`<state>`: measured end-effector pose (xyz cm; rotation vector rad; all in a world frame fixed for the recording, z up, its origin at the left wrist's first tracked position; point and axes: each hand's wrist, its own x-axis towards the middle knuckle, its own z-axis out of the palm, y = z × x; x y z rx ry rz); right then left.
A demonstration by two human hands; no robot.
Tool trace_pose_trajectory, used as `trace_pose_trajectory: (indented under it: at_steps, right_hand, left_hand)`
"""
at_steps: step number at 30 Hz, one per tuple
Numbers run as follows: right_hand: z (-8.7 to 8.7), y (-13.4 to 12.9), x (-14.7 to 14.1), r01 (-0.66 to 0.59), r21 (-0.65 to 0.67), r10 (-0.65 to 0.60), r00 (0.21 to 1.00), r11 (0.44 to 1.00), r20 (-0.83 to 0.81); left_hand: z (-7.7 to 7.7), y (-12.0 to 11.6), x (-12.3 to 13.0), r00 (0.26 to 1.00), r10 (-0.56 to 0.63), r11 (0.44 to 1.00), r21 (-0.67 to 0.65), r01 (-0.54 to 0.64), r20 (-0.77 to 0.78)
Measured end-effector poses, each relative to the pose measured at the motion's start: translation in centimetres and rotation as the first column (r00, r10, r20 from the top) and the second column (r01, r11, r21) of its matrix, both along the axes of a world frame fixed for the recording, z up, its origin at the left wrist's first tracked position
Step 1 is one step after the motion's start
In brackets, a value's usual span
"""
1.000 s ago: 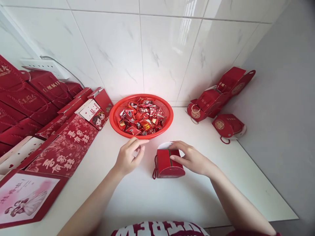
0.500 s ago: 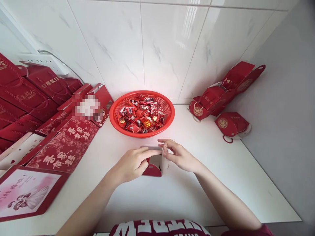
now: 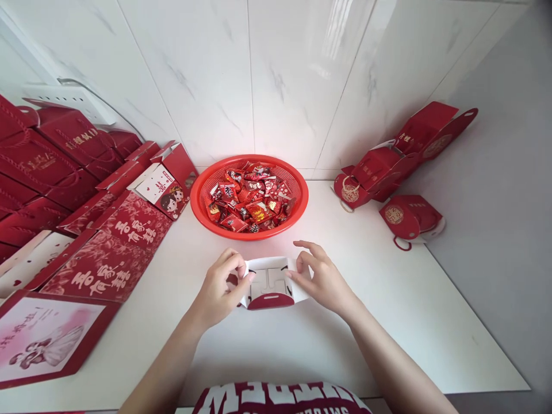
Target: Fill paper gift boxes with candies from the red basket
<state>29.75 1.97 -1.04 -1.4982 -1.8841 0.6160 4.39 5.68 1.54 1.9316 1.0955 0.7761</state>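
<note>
Between your L grip [image 3: 249,277] and R grip [image 3: 288,272], the open red box [image 3: 271,300] sits on the table [image 3: 366,345], w/ each grip pinching a side flap. Basket [image 3: 196,215] of wrapped sweets [image 3: 250,198] is just beyond both grips.

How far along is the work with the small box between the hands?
Looks done: the small box is open at the top, showing its white inside.
In hand: the left hand pinches one side, and the right hand touches the other.
Seems left: filling and closing it, since no packet is inside; wrapped packets lie in the red basket. Whether the boxes on the right are filled, I cannot tell.
</note>
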Motion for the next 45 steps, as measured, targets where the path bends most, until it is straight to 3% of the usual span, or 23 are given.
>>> trace_pose_trajectory:
  at_steps: [2,5,10,14,18,22,28,32,35,38,41,43,45]
  right_hand:
    - [0.2,-0.3,-0.3,0.014,0.038,-0.018,0.993,0.999,0.113]
    - [0.0,-0.6,-1.0,0.046,0.093,-0.068,0.966,0.995,0.249]
    - [-0.6,-1.1,-2.4,0.172,0.194,-0.236,0.892,0.966,0.386]
    - [-0.4,-1.4,-3.3,0.290,0.032,-0.270,0.836,0.956,0.477]
    - [0.8,-1.8,-3.6,0.337,-0.134,-0.205,0.793,0.932,0.574]
    - [1.7,-2.1,-3.8,0.368,-0.256,-0.131,0.760,0.894,0.637]
    - [1.5,-1.2,-3.7,0.267,-0.403,-0.001,0.835,0.875,0.550]
    - [1.1,-0.7,-3.4,0.252,-0.462,-0.005,0.881,0.850,0.473]
    - [0.2,-0.8,-3.3,0.304,-0.339,-0.140,0.891,0.890,0.431]
    - [-1.3,-1.0,-3.2,0.303,-0.066,-0.287,0.940,0.951,0.185]
    - [-2.3,-0.9,-2.7,0.150,0.154,-0.140,0.987,0.977,-0.073]
    - [-2.6,-0.8,-2.3,0.042,0.203,-0.015,0.991,0.978,-0.133]
    - [-2.7,-0.8,-1.9,-0.033,0.207,0.061,0.989,0.978,-0.132]
  left_hand:
    - [-0.9,0.2,-0.5,1.000,0.026,0.999,-0.037,-0.026,0.005]
    - [-2.1,0.3,-1.0,0.993,0.033,0.998,-0.057,-0.040,-0.114]
    - [-2.0,-0.9,-0.4,0.910,0.155,0.983,0.151,-0.104,-0.384]
    - [-1.6,-1.7,1.4,0.861,0.215,0.976,0.122,-0.179,-0.461]
    - [-2.2,-1.3,2.5,0.906,0.195,0.976,-0.016,-0.216,-0.376]
    - [-3.1,-0.8,2.6,0.958,0.218,0.967,-0.091,-0.238,-0.185]
    - [-4.2,0.0,2.6,0.982,0.185,0.965,-0.181,-0.188,-0.035]
    - [-5.0,0.1,2.9,0.978,0.200,0.967,-0.173,-0.189,0.055]
    - [-5.8,-0.1,2.7,0.964,0.229,0.972,-0.088,-0.219,0.135]
    - [-6.4,-0.2,2.2,0.962,0.199,0.978,0.028,-0.208,0.184]
    - [-6.4,0.0,1.6,0.985,0.092,0.966,0.227,-0.124,0.145]
    - [-6.1,0.1,1.4,0.996,-0.007,0.939,0.342,-0.026,0.094]
    - [-5.9,0.2,1.3,0.992,-0.107,0.922,0.379,0.075,0.062]
